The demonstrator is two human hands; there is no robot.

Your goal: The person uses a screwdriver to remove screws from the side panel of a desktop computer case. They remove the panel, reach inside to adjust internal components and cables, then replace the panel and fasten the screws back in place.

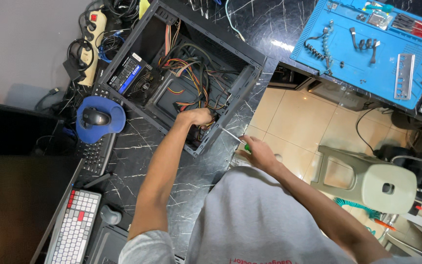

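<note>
The left hand (197, 117) is inside the open case (191, 78), down near the bottom corner. The fingers are curled in among the wires (191, 73), but I cannot tell if they pinch anything, because the back of the hand hides them. The right hand (257, 152) is closed around a screwdriver (233, 135). It has a green handle, and its thin metal tip points toward ten o'clock, at the case edge just beside the left hand.

The case lies on its side on the dark table (191, 171). The power box (135, 76) sits in the case at about nine o'clock from the wires. A mouse (96, 117) on a blue pad (118, 120) lies at nine o'clock from the left hand. A blue mat (357, 73) with small tools is far off at two o'clock. A stool (367, 178) stands on the floor at four o'clock from the right hand.

To do this step well, I think the tip should sit straight in the screw head before any turning. The tool should stay in line with the screw, not leaning. A slow turn with a soft push would help keep it from slipping. The left hand could hold the part steady and keep the loose wires away from the tip. The screw itself is too small to see here, so it is best to feel for it and go gently.
</note>
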